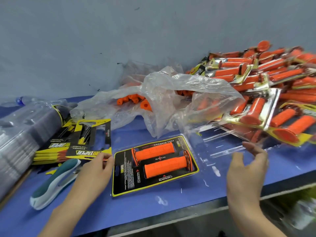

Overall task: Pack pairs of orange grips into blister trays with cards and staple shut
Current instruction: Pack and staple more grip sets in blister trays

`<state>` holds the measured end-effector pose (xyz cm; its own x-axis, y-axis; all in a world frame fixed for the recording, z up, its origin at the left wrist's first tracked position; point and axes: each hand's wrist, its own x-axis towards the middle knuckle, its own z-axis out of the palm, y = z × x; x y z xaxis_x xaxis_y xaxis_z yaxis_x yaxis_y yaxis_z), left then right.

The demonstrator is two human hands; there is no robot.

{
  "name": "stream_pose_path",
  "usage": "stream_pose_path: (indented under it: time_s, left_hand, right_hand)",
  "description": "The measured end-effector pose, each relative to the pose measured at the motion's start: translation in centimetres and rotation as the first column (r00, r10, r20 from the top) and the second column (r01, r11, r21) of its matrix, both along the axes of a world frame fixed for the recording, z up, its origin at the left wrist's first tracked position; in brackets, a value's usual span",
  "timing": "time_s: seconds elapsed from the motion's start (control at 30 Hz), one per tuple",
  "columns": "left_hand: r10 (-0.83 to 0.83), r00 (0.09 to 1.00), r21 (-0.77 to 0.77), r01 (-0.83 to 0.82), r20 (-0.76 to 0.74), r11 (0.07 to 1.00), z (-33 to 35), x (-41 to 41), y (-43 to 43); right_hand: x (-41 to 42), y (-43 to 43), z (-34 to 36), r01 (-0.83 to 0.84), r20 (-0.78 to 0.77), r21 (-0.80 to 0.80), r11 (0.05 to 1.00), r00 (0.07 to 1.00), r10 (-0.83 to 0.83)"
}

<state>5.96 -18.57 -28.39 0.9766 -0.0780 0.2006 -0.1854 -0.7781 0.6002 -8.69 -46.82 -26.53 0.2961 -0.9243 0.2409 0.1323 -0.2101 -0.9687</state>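
Note:
A blister tray (154, 165) lies on the blue table in front of me, with a black-and-yellow card and two orange grips (153, 152) in it. Its clear lid half (222, 151) lies open flat to the right. My left hand (97, 170) pinches the edge of a yellow-and-black card (89, 139) from the card stack just left of the tray. My right hand (246, 171) hovers over the clear lid half, fingers spread and relaxed, holding nothing. A teal-and-white stapler (54, 183) lies under my left forearm side.
A heap of packed orange-grip blisters (266, 86) fills the right back. A crumpled clear bag (171, 93) with loose orange grips sits in the middle back. Stacked empty clear trays (22, 127) lie at the left. The table's front edge (205, 207) runs close to me.

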Motion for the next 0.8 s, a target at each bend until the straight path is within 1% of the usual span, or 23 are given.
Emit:
stream_pose_path:
  time_s: [0.07,0.23,0.27,0.33,0.37,0.4,0.43,0.53,0.6,0.67,0.7,0.73,0.77,0.8]
  left_hand:
    - [0.006,1.0,0.013,-0.005,-0.023,1.0,-0.2,-0.6,0.0]
    - [-0.022,0.996,-0.006,0.022,-0.081,1.0,0.2,-1.0,0.2]
    - [-0.036,0.995,-0.015,0.035,-0.092,0.999,0.2,-1.0,0.3]
    - [-0.057,0.992,-0.042,0.053,-0.109,0.998,0.2,-0.8,0.5]
    - [-0.067,0.991,-0.065,0.059,-0.112,0.996,0.1,-0.7,0.6]
    - [-0.077,0.991,-0.089,0.067,-0.112,0.994,0.0,-0.5,0.7]
    - [-0.089,0.99,-0.11,0.077,-0.11,0.991,-0.1,-0.3,0.8]
    - [-0.11,0.987,-0.165,0.09,-0.117,0.982,-0.2,0.0,1.1]
    - [-0.107,0.986,-0.232,0.075,-0.125,0.97,-0.2,0.1,1.2]
    - [-0.105,0.986,-0.275,0.066,-0.132,0.959,-0.2,0.1,1.5]
    - [-0.109,0.985,-0.284,0.066,-0.137,0.957,-0.3,0.1,1.5]
    - [-0.112,0.983,-0.289,0.067,-0.144,0.955,-0.3,0.1,1.6]
    - [-0.115,0.982,-0.297,0.067,-0.147,0.952,-0.4,0.1,1.7]
    - [-0.116,0.982,-0.305,0.065,-0.152,0.95,-0.3,0.1,1.8]
  right_hand:
    - [-0.3,-0.1,0.4,0.004,0.017,0.042,0.999,1.0,-0.004]
    - [-0.4,-0.1,0.3,0.054,0.068,0.243,0.969,0.995,-0.072]
    - [-0.3,0.0,0.2,0.037,0.101,0.295,0.955,0.992,-0.07]
    - [-0.1,0.2,0.0,-0.072,0.22,0.383,0.921,0.975,-0.015]
    - [0.0,0.4,-0.1,-0.126,0.271,0.388,0.913,0.962,0.018]
    - [0.1,0.6,-0.1,-0.158,0.289,0.361,0.919,0.956,0.051]
    - [0.2,1.0,-0.2,-0.172,0.282,0.31,0.935,0.956,0.083]
    - [0.3,2.7,-0.1,-0.24,0.244,0.088,0.967,0.946,0.212]
    - [0.3,4.2,-0.3,-0.295,0.18,-0.067,0.953,0.936,0.302]
    - [0.1,5.5,-1.0,-0.335,0.096,-0.252,0.908,0.925,0.368]
    - [-0.1,5.9,-1.4,-0.346,0.038,-0.364,0.865,0.922,0.385]
    - [-0.2,6.2,-1.7,-0.351,-0.033,-0.492,0.797,0.922,0.386]
    - [-0.2,6.1,-1.9,-0.352,-0.118,-0.639,0.684,0.923,0.366]
    - [0.0,5.9,-2.2,-0.344,-0.202,-0.787,0.513,0.928,0.313]
